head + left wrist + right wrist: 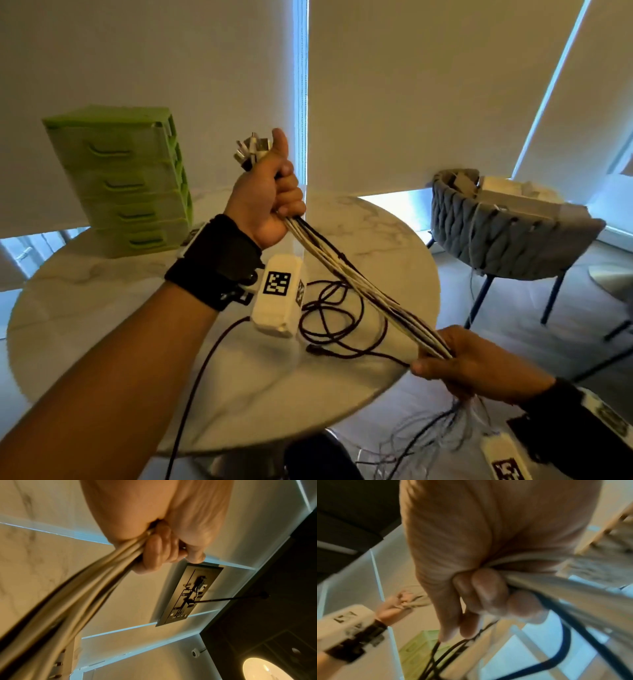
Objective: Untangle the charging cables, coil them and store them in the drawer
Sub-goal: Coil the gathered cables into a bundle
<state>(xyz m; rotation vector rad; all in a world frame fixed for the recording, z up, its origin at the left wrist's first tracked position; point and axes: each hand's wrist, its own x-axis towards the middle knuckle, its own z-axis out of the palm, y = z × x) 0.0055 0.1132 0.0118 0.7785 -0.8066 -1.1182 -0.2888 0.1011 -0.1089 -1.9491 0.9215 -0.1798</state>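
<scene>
Both hands clench one bundle of cables [363, 281]: the left hand [265, 202] fists it just below the plugs [251, 149], raised over the table [102, 308]; the right hand [469, 366] fists it lower, off the table's near edge. The bundle runs taut and straight between them, slanting down from left to right, white and dark strands side by side. Loose tails hang below the right hand. A dark cable [329, 322] lies looped on the table. The green drawers [126, 181] stand beyond, nearer the left hand.
</scene>
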